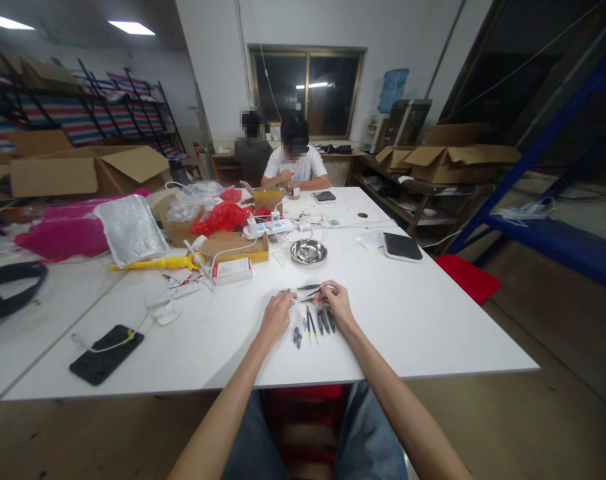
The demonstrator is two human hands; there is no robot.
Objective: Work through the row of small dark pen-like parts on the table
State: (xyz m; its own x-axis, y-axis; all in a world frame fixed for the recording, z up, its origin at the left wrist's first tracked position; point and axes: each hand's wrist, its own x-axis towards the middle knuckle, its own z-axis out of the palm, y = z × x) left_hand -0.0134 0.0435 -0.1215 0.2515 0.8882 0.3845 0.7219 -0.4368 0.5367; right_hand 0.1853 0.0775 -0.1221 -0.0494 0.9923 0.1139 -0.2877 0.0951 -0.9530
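Observation:
My left hand (pixel 279 312) is closed in a pinch over the white table, and what its fingertips hold is too small to make out. Close by on the right, my right hand (pixel 339 301) pinches a slender black pen part that points toward the left hand. A dark pen-like piece (pixel 309 287) lies just beyond the fingers. Between my forearms are laid thin black refills with yellowish ends (pixel 311 325), thicker black pen barrels (pixel 325 321) and short dark pieces (pixel 297 337). A round metal dish (pixel 309 260) with small pieces inside stands farther back.
Left of the dish are a white box (pixel 233 271), a power strip (pixel 270 229) and red plastic bags (pixel 227 218). A black phone-like slab (pixel 107 355) with a cable lies front left. A black-topped device (pixel 403 246) sits right. Across the table a person in white (pixel 303 165) works.

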